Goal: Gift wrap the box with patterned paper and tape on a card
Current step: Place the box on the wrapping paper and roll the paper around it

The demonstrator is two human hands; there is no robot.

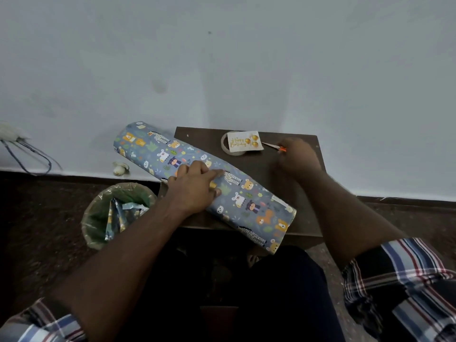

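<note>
A round wastebasket [93, 218] lined with crinkled clear plastic stands on the dark speckled floor at the table's 9 o'clock, scraps of patterned paper [116, 215] bunched inside it. Across the small dark-brown wooden table [259, 164] lies the long blue-grey wrapped package [246, 201], smooth paper printed with cartoon bears, giraffes and leaves, its rounded form set diagonally so that one end overhangs the table toward 10 o'clock and the other toward 5 o'clock. The left hand [195, 183] rests on the package's middle, fingers laid forward and pressing the paper down, the forefinger pointing toward 3 o'clock; it grips nothing. At the table's 12 o'clock edge a pale ring of tape [225, 146] lies flat, and a small white rectangular card [244, 141] reading "Happy Birthday" in gold, with gold balloons, sits partly over the ring. Just at the card's 3 o'clock are slim scissors with orange handles [276, 147], the blades pointing toward the card. The right hand [296, 156], blurred, is curled over the scissor handles; whether the fingers actually clasp them cannot be told. The package lies directly under the left hand and well apart from the right, at its 8 o'clock. Rolled plaid sleeves [404, 275] frame both forearms.
</note>
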